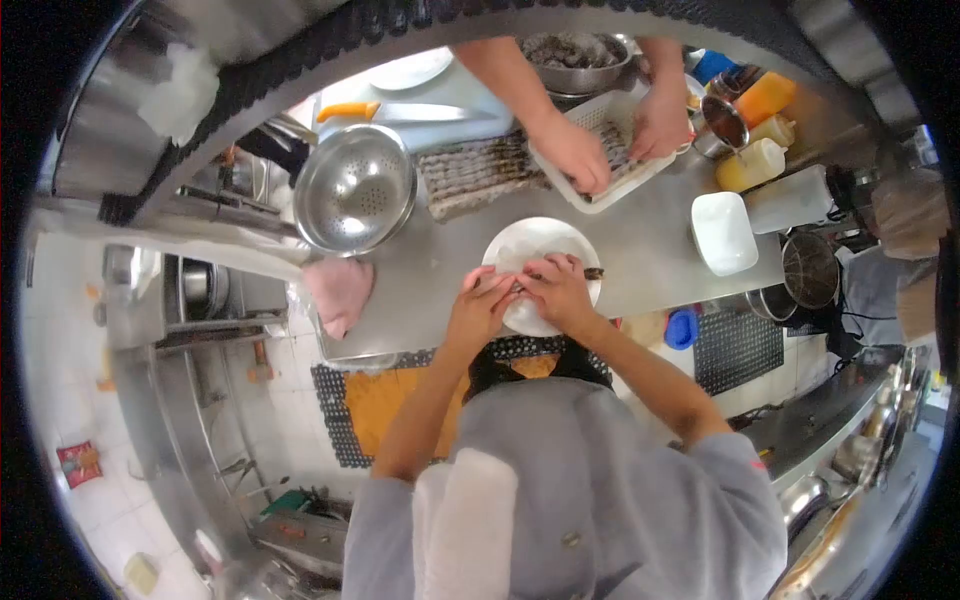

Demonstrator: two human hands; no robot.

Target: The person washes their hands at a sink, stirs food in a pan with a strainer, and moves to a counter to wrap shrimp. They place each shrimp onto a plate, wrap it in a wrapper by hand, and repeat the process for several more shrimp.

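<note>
In the head view, a round white plate (540, 320) lies on the steel counter in front of me, with something pale and translucent (535, 243) on it. My left hand (482, 303) and my right hand (560, 292) meet over the plate, fingers bent and pressed together. Between the fingertips is a small dark piece, mostly covered, whose kind I cannot make out. A dark brown end (594, 273) sticks out to the right past my right fingers, over the plate's rim.
Across the steel counter (430, 300), a co-worker's hands (575, 155) reach into a white perforated basket (610, 195). Beside it lie a tray with dark rows (480, 170), a steel colander (355, 190) and an orange-handled knife (400, 113). A white bowl (724, 234) and pink cloth (338, 293) flank my plate.
</note>
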